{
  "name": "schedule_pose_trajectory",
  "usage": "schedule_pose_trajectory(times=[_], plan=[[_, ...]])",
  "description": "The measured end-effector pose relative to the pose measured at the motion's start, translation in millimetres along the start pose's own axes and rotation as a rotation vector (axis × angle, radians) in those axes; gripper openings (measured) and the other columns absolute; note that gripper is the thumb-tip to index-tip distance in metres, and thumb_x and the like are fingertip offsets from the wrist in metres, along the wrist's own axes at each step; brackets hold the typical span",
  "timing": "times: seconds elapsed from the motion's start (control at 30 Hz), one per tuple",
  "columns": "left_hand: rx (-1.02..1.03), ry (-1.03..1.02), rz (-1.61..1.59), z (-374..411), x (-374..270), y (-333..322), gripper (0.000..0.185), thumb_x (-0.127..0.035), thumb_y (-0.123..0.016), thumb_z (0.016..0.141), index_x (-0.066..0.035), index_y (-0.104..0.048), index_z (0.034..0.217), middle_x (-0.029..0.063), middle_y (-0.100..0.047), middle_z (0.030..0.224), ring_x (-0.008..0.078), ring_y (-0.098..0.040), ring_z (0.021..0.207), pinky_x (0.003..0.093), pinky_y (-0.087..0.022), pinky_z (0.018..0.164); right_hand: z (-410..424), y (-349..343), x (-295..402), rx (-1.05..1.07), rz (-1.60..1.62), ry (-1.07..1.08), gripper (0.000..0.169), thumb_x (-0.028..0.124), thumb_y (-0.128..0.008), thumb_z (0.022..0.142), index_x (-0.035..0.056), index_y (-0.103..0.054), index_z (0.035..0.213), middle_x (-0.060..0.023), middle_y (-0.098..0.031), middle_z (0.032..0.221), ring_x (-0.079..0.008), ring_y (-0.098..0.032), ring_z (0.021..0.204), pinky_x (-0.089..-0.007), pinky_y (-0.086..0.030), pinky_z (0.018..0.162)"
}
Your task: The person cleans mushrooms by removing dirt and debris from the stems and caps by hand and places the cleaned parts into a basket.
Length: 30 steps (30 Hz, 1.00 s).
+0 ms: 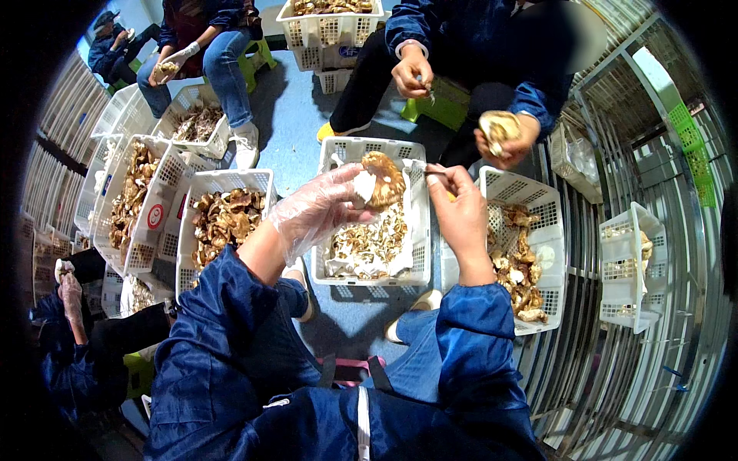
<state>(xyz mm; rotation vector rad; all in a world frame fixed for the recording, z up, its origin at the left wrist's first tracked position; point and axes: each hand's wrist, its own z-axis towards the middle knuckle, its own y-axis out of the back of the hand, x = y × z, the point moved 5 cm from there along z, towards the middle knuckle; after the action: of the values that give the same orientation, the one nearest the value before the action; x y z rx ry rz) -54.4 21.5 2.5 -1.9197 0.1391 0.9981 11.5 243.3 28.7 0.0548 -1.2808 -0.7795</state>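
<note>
My left hand, in a clear plastic glove, holds a large brown-capped mushroom by its pale side, above the middle crate. My bare right hand is raised to the right of it, fingers pinched on a small thin tool that looks like a knife; its blade is hard to make out. Below both hands stands a white plastic crate with a white liner, holding many pale mushroom trimmings. The mushroom and the tool are apart.
A crate of brown mushrooms stands left, another with mushroom pieces right. Across from me a co-worker's hand holds a mushroom. Other seated workers and stacked crates lie beyond. Metal racks line the right side.
</note>
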Motion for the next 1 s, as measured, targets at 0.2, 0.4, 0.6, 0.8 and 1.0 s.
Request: schedule_pose_trajectory(times=[0.2,0.4,0.6,0.8,1.0], plan=[[-0.119,-0.016,-0.169,10,5,19,0.039,-0.007,-0.062,0.101,0.003,-0.051,0.137,0.0159,-0.067,0.122,0.0240,-0.072,0.103,0.0284,-0.066,0.082,-3,-6,21,0.040,-0.287,0.255,0.011,0.015,-0.074,0.089,0.0074,-0.071,0.096,-0.0111,-0.071,0.101,-0.0326,-0.064,0.100,-0.0428,-0.051,0.087],[-0.172,-0.023,-0.220,16,11,27,0.035,-0.006,-0.066,0.099,0.001,-0.055,0.132,0.0130,-0.066,0.119,0.0208,-0.071,0.097,0.0260,-0.065,0.080,-10,-14,44,0.017,-0.183,0.501,0.017,0.008,-0.078,0.083,0.0094,-0.072,0.099,-0.0072,-0.071,0.112,-0.0308,-0.065,0.107,-0.0408,-0.053,0.093],[-0.149,-0.028,-0.200,20,16,28,0.031,-0.005,-0.068,0.098,0.000,-0.058,0.126,0.0114,-0.067,0.116,0.0185,-0.071,0.095,0.0259,-0.064,0.081,-20,-26,59,0.075,-0.268,0.612,0.023,0.003,-0.080,0.078,0.0097,-0.072,0.099,-0.0043,-0.074,0.114,-0.0280,-0.067,0.108,-0.0378,-0.056,0.090],[-0.160,-0.023,-0.174,20,17,22,0.027,-0.003,-0.067,0.098,-0.001,-0.060,0.124,0.0093,-0.069,0.112,0.0171,-0.071,0.094,0.0249,-0.063,0.081,-21,-28,58,0.085,-0.270,0.634,0.024,0.003,-0.079,0.080,0.0085,-0.070,0.102,-0.0054,-0.076,0.108,-0.0269,-0.072,0.101,-0.0374,-0.058,0.086],[-0.168,-0.055,-0.123,19,16,22,0.025,-0.003,-0.067,0.098,-0.001,-0.059,0.121,0.0065,-0.067,0.105,0.0160,-0.067,0.089,0.0263,-0.060,0.080,-19,-30,56,0.096,-0.272,0.568,0.018,0.007,-0.077,0.086,0.0078,-0.069,0.103,-0.0072,-0.076,0.102,-0.0273,-0.074,0.092,-0.0368,-0.057,0.082]])
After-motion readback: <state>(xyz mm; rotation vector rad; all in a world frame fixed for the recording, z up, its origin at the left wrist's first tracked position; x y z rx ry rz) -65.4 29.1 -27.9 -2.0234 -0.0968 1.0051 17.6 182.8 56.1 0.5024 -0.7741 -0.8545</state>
